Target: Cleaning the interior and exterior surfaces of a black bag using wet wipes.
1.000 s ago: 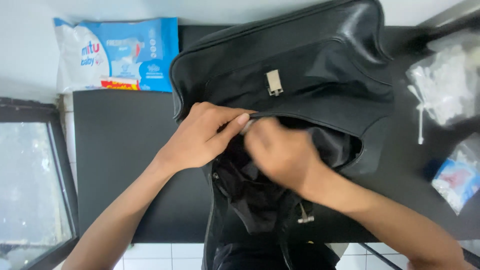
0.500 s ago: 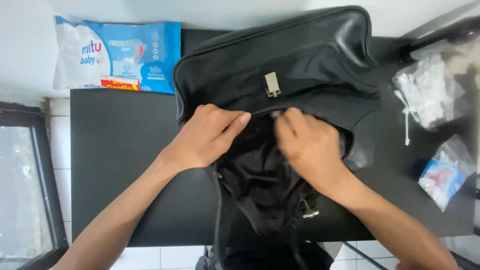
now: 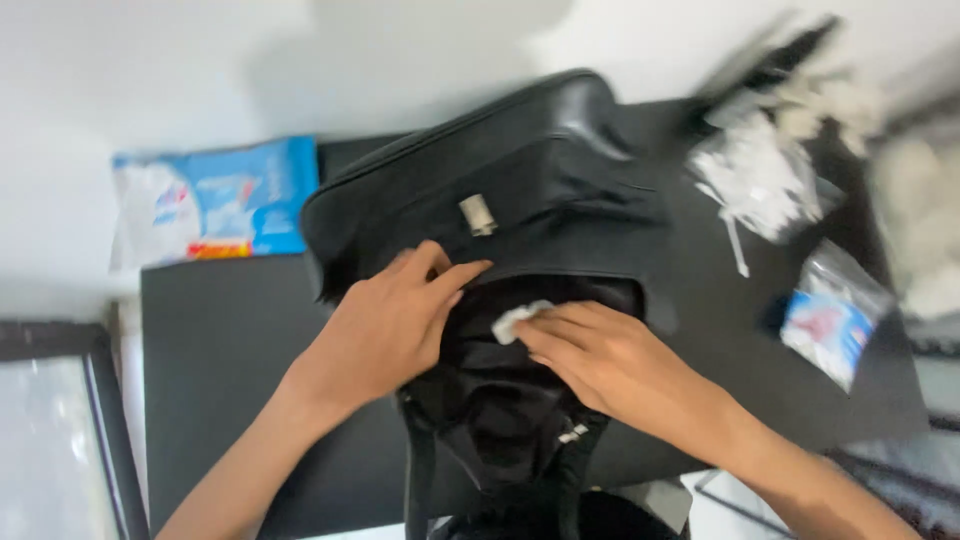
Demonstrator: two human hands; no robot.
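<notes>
Left hand lies flat on the black bag, fingers gripping nothing. Right hand fingers pinch a small white wad over the bag's opening, just beyond the fingertips.

A blue and white soft packet is seen lying at the far left edge of the black table. Clear plastic bags of small white items (blurred) and a small blue-printed pouch are placed well apart from it, at the right.
</notes>
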